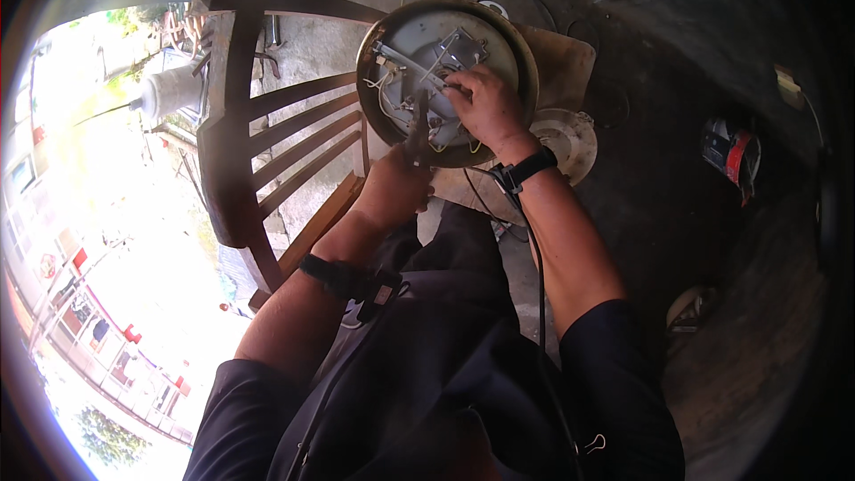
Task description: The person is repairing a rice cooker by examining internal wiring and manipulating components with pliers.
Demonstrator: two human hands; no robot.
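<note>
A round appliance base [525, 62] lies with its inner side up, a metal rim around a pale interior with wires, a silvery bracket and a small box-like part. My left hand [392, 189] is closed around dark pliers [417, 129], whose tips reach into the interior near the middle. Over the right part of the base, my right hand [485, 107] has its fingertips pinched together beside the bracket. Whatever it pinches is too small to make out. Loose white wires [383, 80] show at the left inside the rim.
A wooden chair with a slatted side [303, 138] stands close on the left. Under the base is a brown board [570, 58], with a pale round lid-like piece [570, 144] beside it. On the dark floor at right sits a red and black container [735, 156].
</note>
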